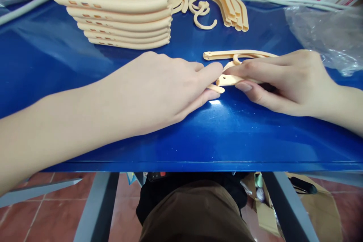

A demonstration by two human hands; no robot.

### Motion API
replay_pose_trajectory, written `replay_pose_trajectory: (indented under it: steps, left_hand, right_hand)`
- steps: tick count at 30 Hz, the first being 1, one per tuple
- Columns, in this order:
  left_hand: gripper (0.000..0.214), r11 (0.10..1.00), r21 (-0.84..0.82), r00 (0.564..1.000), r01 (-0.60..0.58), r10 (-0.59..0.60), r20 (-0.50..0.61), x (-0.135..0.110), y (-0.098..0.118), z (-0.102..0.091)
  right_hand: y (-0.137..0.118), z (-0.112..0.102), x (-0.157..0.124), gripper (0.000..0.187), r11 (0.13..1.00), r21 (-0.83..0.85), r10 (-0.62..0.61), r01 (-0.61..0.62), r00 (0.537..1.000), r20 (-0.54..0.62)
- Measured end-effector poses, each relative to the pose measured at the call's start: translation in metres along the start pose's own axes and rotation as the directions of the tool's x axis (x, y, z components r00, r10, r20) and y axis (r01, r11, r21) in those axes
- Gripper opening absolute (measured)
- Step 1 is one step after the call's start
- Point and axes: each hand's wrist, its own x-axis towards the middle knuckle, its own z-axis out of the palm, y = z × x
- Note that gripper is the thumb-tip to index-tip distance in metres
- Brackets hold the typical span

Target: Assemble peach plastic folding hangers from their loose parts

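Observation:
My left hand (pixel 167 87) is closed over a cream plastic hanger piece (pixel 216 89). Only a thin rounded end of that piece sticks out between thumb and fingers, so its full shape is hidden. Facing it, my right hand (pixel 289 79) pinches a cream plastic hanger arm (pixel 228 79) whose near end has a small hole. The fingertips of both hands almost meet, and I cannot tell whether the two pieces touch. Just behind the right fingers lies a long hanger arm (pixel 221 55), partly covered by the hand, with a curved part below it.
A stack of cream hanger parts (pixel 121 17) stands at the back left of the blue table (pixel 181 140). Beside it lie loose hooks (pixel 205 26) and a pile of short curved arms (pixel 231 7). Clear plastic bags (pixel 326 34) and a grey cable (pixel 255 0) occupy the back.

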Motion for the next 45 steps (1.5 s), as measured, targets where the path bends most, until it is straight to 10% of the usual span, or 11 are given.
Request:
replay_pose_trajectory:
  steps: [23,45]
  left_hand:
    - [0.058,0.992,-0.125,0.999,0.006,-0.011,-0.036,0.0060,-0.0060,0.0025]
    - [0.075,0.997,0.081,1.000,0.005,-0.006,0.015,0.0063,-0.0033,0.0036]
  right_hand:
    - [-0.0049,-0.0070,0.0040,0.036,0.999,-0.047,0.010,-0.009,0.999,0.030]
    - [-0.0049,-0.0056,0.0026,0.035,0.993,-0.112,-0.024,0.023,1.000,-0.006]
